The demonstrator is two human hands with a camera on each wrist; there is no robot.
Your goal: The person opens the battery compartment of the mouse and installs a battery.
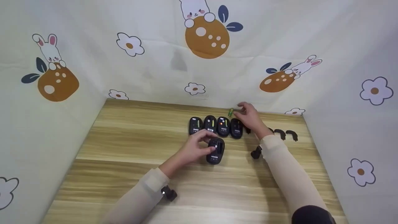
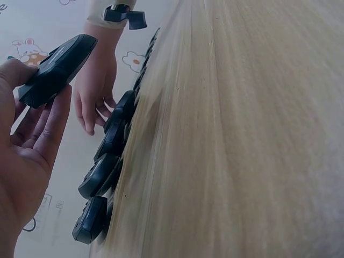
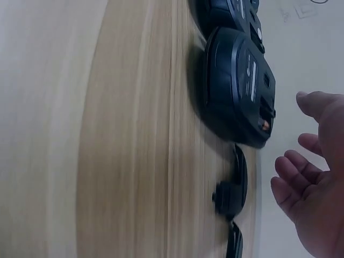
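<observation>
My left hand (image 1: 193,147) grips a black computer mouse (image 1: 216,151), underside up, its battery slot uncovered and dark. In the left wrist view the thumb presses one side of that mouse (image 2: 56,70) and the fingers support the other. Near the table's back edge, my right hand (image 1: 249,119) reaches beside a small green battery (image 1: 230,112). A gap shows between thumb and fingers in the right wrist view, where the hand (image 3: 317,177) holds nothing. Just in front of it lies the end mouse (image 1: 236,128) of a row, with a battery's coppery end visible in its slot.
Several upturned mice stand in the row; one mouse (image 1: 223,127) shows a red light, and yellow-green batteries fill some slots. Curved black covers (image 1: 280,134) lie to the right. A patterned cloth wall (image 1: 161,74) rises behind the wooden table (image 1: 130,140).
</observation>
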